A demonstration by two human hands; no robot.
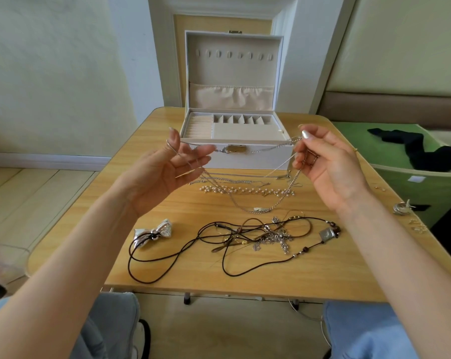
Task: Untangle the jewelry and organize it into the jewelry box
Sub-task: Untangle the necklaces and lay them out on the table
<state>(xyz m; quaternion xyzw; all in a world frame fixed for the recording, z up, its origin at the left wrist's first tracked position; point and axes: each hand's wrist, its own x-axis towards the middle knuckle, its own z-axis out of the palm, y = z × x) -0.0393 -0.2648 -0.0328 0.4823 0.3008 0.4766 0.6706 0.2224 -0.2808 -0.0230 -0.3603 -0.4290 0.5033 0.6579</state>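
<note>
A white jewelry box (pixel 250 158) stands open at the table's far side, its lid upright and its compartments bare. In front of it I hold a thin silver chain (pixel 260 149) stretched between both hands above the table. My left hand (pixel 165 174) has the chain looped over its thumb, fingers spread. My right hand (pixel 325 161) pinches the other end, from which a silver chain loop (pixel 278 203) hangs down. A pearl strand (pixel 245 189) and thin silver chains (pixel 227 180) lie below. A tangle of dark cords and silver pieces (pixel 268 234) lies near the front.
The wooden table (pixel 183 265) also carries a silver bow piece (pixel 154 231) at front left and small silver items (pixel 401 207) near its right edge. A green bin with black cloth (pixel 410 149) stands to the right. My knees are under the front edge.
</note>
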